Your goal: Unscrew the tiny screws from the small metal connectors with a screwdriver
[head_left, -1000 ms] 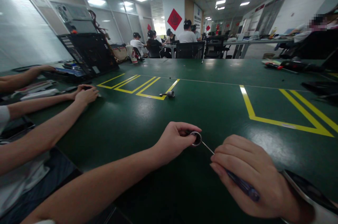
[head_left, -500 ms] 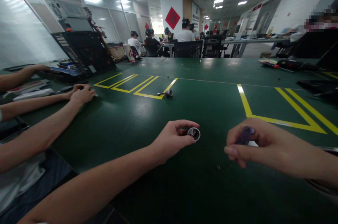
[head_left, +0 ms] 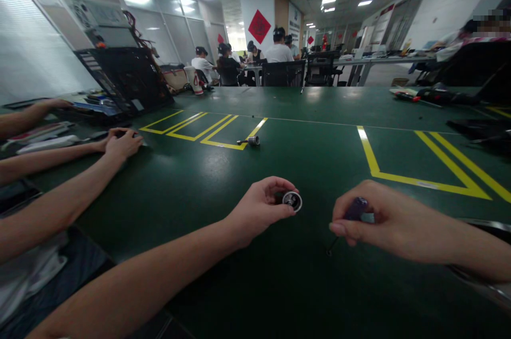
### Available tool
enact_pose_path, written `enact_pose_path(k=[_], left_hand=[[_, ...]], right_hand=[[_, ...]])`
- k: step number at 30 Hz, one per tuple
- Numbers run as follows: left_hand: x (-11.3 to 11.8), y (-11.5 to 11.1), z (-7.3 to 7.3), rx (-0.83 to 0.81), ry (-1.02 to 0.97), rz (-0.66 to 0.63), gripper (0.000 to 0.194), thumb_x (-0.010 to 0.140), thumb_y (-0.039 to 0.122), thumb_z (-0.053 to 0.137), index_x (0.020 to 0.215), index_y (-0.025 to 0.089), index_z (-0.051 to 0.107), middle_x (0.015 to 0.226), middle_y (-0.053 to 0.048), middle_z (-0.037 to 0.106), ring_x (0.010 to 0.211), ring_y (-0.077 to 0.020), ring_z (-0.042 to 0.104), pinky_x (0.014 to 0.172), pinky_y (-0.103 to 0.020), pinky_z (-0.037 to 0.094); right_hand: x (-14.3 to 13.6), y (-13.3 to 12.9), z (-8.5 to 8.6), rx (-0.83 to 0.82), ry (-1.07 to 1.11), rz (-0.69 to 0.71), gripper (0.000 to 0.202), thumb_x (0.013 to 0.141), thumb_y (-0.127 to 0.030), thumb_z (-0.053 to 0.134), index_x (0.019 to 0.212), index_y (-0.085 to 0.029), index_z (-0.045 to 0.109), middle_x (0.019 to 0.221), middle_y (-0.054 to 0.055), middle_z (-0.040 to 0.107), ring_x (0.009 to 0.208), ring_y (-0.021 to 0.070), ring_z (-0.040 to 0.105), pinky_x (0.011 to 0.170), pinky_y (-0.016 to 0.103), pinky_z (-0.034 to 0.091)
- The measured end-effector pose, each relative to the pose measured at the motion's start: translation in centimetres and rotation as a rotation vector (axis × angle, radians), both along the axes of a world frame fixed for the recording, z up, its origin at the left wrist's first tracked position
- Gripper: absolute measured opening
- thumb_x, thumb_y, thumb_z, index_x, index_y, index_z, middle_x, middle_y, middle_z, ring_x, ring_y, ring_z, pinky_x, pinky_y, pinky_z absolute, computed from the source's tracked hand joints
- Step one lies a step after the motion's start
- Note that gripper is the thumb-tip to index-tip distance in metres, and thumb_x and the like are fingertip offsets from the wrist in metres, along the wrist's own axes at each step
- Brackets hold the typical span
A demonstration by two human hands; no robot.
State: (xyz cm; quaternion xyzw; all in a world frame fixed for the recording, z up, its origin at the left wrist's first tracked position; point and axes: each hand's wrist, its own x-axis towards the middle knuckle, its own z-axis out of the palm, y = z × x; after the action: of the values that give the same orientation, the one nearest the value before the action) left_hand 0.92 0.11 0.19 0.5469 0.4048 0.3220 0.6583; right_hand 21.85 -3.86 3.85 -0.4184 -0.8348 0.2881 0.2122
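Between the thumb and fingers of my left hand [head_left: 259, 208] is a round metal part [head_left: 293, 201], its hollow face turned toward me. My right hand [head_left: 371, 219] is closed around the dark purple handle of a screwdriver [head_left: 357, 209]. The thin shaft points down and left, its tip at a tiny dark ring-shaped piece [head_left: 329, 253] on the green table. Farther forward, a second metal part with a stem [head_left: 252, 141] lies by the yellow tape.
At the left, a co-worker's hands [head_left: 123, 143] rest over the table [head_left: 191, 179]. A black open case [head_left: 123, 78] stands at the back left. Dark tools [head_left: 443, 95] lie at the far right. Several people sit at tables beyond.
My right hand has moved slightly left, and the screwdriver's tip has come to the tiny piece on the table. My left hand keeps its hold, almost still.
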Motion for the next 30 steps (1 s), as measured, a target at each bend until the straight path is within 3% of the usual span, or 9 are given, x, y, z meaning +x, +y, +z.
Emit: enact_pose_path(k=[11,19,24,30], left_hand=[[-0.2,-0.2,0.2,-0.018,-0.015,-0.008,0.036,0.060,0.008,0.071,0.094,0.013,0.059,0.096,-0.007,0.064,0.085,-0.0158,0.061,0.082,-0.034,0.046],[-0.2,-0.3,0.3,-0.031,-0.071,0.027,0.041,0.062,0.010,0.074,0.099,0.014,0.056,0.105,-0.007,0.062,0.088,-0.0161,0.061,0.083,-0.035,0.048],[-0.4,-0.3,0.3,-0.065,-0.124,0.029,0.037,0.067,0.013,0.072,0.100,0.014,0.055,0.106,-0.007,0.060,0.090,-0.0183,0.062,0.082,-0.035,0.050],[-0.6,-0.3,0.4,-0.059,-0.127,0.029,0.039,0.063,0.008,0.073,0.099,0.014,0.058,0.106,-0.007,0.062,0.092,-0.0176,0.061,0.090,-0.038,0.045]], right_hand=[[0.0,0.5,-0.3,-0.166,0.026,-0.002,0.025,0.081,-0.030,0.054,0.061,-0.019,0.062,0.048,-0.002,0.060,0.041,0.0098,0.051,0.037,0.019,0.037],[0.4,1.5,-2.0,-0.454,0.409,-0.079,0.022,0.077,-0.035,0.063,0.068,-0.015,0.063,0.054,0.000,0.062,0.049,0.0097,0.056,0.045,0.020,0.041],[0.2,1.3,-1.7,-0.345,0.747,-0.141,0.019,0.077,-0.031,0.064,0.066,-0.015,0.064,0.054,0.000,0.061,0.049,0.0093,0.057,0.045,0.019,0.043],[-0.2,0.9,-1.1,-0.110,0.948,-0.281,0.016,0.076,-0.030,0.065,0.065,-0.017,0.066,0.056,0.001,0.062,0.048,0.0104,0.057,0.043,0.020,0.044]])
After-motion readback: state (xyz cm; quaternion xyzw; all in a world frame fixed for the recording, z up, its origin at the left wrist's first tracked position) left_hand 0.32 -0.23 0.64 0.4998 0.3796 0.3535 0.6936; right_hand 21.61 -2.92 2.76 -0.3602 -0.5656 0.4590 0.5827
